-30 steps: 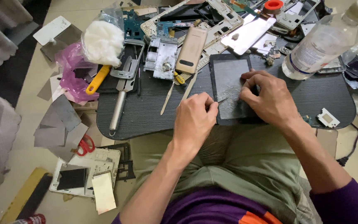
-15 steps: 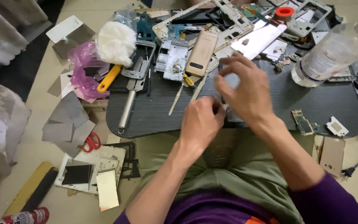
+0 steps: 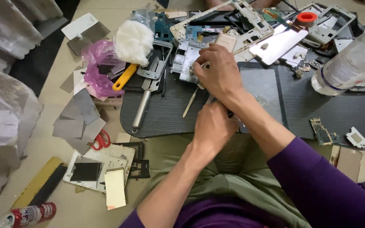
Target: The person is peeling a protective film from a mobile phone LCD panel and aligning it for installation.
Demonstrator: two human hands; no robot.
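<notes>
Head view: right hand reaches into the stripped phone frames, fingers curled on one; left hand fisted (contents hidden). Disassembly well along; tablet screen untouched.

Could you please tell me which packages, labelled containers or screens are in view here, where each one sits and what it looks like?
Plastic bottle: far right, lying on the black mat; clear, with a pale label band.
Drink can: bottom-left floor, on its side; red and silver.
Pink plastic bag: upper left, crumpled, dark pieces inside.
Clear bag: beside it, holding white fluff.
Screen panel: on the mat by the right hand; dark grey rectangle, unlit.
</notes>
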